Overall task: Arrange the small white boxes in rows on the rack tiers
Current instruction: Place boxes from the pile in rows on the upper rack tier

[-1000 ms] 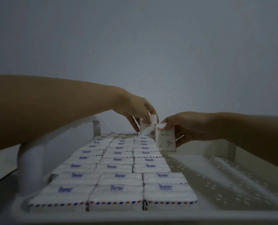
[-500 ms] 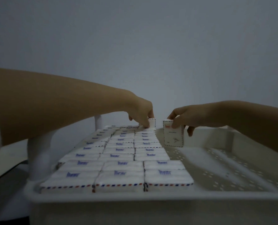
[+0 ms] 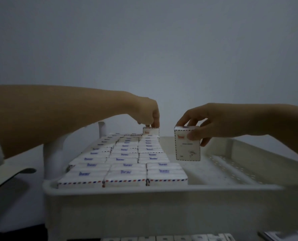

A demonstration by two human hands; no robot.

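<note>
Bare left forearm reaching from the left edge to mid frame, left hand (image 3: 149, 113) knuckles up, fingertips pointed down, pinching the top of a small white box (image 3: 150, 132), right arm entering from the right edge, right hand (image 3: 214, 121) gripping an upright box (image 3: 187, 145) near its top

Grey wall (image 3: 144, 40) bkgd; pale tabletop (image 3: 9, 169), maybe, at L.
</note>
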